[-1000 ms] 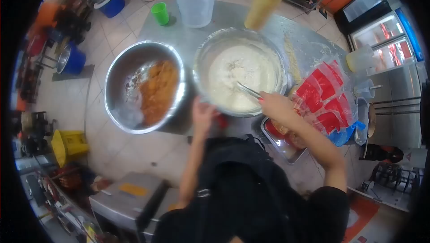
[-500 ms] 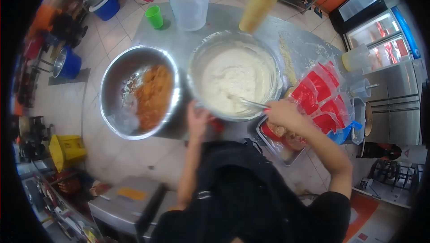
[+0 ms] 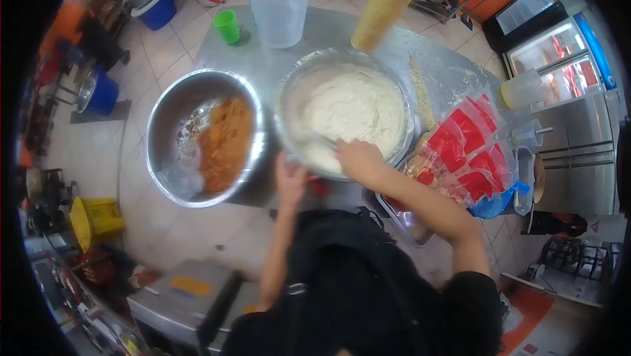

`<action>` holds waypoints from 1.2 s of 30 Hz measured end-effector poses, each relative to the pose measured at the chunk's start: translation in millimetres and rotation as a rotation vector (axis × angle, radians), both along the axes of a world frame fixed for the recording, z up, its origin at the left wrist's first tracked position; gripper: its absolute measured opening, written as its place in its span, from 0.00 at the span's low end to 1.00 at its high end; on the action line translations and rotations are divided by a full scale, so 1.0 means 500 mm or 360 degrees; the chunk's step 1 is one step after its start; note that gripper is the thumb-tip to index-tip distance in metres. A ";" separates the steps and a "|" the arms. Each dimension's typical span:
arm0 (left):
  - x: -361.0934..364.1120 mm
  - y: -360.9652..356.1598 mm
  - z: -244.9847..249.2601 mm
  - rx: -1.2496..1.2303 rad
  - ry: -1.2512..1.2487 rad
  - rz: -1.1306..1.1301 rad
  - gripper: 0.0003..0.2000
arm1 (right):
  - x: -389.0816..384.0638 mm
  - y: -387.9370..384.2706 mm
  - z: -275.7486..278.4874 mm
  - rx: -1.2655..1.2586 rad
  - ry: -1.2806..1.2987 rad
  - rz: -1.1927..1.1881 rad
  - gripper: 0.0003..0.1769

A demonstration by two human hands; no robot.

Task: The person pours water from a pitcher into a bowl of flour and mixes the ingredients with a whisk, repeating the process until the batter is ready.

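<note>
A large metal bowl [image 3: 286, 129] of pale, thick batter [image 3: 355, 110] stands on the metal table. My right hand [image 3: 358, 159] is closed round the handle of a metal utensil [image 3: 322, 139], whose far end is blurred at the batter's left side. At the bowl's near-left rim is my left hand [image 3: 290, 175], its fingers against the rim and partly blurred. A second metal bowl [image 3: 158, 136], to the left, holds an orange-brown mixture [image 3: 227, 139], some white bits and a clear plastic bag [image 3: 181, 172].
Behind the bowls stand a clear bucket [image 3: 279, 8], a green cup [image 3: 227, 26] and a yellowish cylinder [image 3: 382, 14]. Red and clear packets [image 3: 467, 139] lie at the right, over a metal tray [image 3: 411, 224]. Plastic jugs [image 3: 522, 90] stand beyond.
My right hand has moved left with the utensil, from the bowl's near-right rim to over its near-left part. My left hand stays at the rim.
</note>
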State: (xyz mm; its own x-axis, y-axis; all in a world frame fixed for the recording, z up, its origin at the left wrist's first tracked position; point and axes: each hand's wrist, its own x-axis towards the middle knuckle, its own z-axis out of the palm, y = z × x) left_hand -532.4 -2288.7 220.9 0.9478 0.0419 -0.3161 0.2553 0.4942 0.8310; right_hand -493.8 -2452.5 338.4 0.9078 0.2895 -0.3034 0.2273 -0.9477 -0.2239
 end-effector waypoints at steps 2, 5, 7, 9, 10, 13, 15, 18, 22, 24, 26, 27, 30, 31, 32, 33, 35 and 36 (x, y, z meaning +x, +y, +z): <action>-0.004 0.003 -0.007 0.0005 -0.0033 -0.0020 0.31 | -0.037 -0.046 0.064 -0.0149 0.0316 0.0035 0.11; -0.005 0.000 0.011 0.0006 0.0024 0.0039 0.31 | -0.028 -0.149 0.139 -0.0613 0.0496 -0.0036 0.14; 0.000 0.000 0.012 -0.0001 -0.0002 0.0040 0.31 | 0.041 -0.207 0.181 -0.0880 0.0577 -0.0129 0.14; 0.002 0.006 0.008 0.0001 -0.0021 0.0032 0.30 | 0.134 -0.245 0.164 -0.1012 0.0223 -0.0236 0.13; 0.008 0.007 0.004 0.0027 -0.0043 0.0004 0.31 | 0.182 -0.268 0.133 -0.0987 -0.0052 -0.0227 0.12; 0.021 0.007 -0.024 0.0011 -0.0107 0.0000 0.31 | 0.275 -0.170 0.107 -0.0885 -0.0504 0.0040 0.09; 0.018 0.010 -0.040 0.0128 -0.0163 -0.0006 0.30 | 0.284 -0.066 0.064 -0.0601 -0.0748 0.0205 0.08; 0.025 0.023 -0.047 0.0082 -0.0136 0.0032 0.30 | 0.122 0.096 0.014 -0.0298 -0.0548 0.0474 0.08; 0.021 0.042 -0.059 0.0228 -0.0182 -0.0023 0.30 | -0.034 0.007 0.069 -0.0310 0.0225 0.0273 0.08; 0.023 0.040 -0.044 0.0200 -0.0144 0.0023 0.30 | -0.051 -0.059 0.130 -0.0508 0.0430 0.0138 0.10; 0.031 0.034 -0.053 0.0177 -0.0160 0.0051 0.30 | -0.019 -0.160 0.119 -0.0688 0.0335 0.0024 0.12; 0.031 0.043 -0.056 0.0190 -0.0184 0.0019 0.31 | 0.012 -0.163 0.140 -0.0867 0.0244 -0.0112 0.12; 0.035 0.050 -0.034 0.0230 -0.0155 0.0005 0.32 | 0.121 -0.209 0.091 -0.0868 0.0017 -0.0193 0.12; 0.036 0.046 -0.028 0.0212 -0.0173 -0.0007 0.32 | 0.146 -0.206 0.059 -0.0703 -0.0099 -0.0151 0.13; 0.042 0.043 -0.059 0.0289 -0.0342 0.0014 0.32 | 0.168 -0.197 0.020 -0.0546 -0.0212 -0.0110 0.14; 0.043 0.039 -0.070 0.0276 -0.0348 0.0010 0.32 | 0.186 -0.183 -0.046 -0.0350 -0.0315 -0.0095 0.12; 0.045 0.035 -0.081 0.0431 -0.0380 0.0048 0.32 | 0.160 -0.075 -0.066 -0.0169 -0.0315 -0.0135 0.11; 0.042 0.036 -0.081 0.0456 -0.0375 0.0053 0.31 | 0.127 -0.021 -0.053 -0.0174 -0.0206 -0.0135 0.11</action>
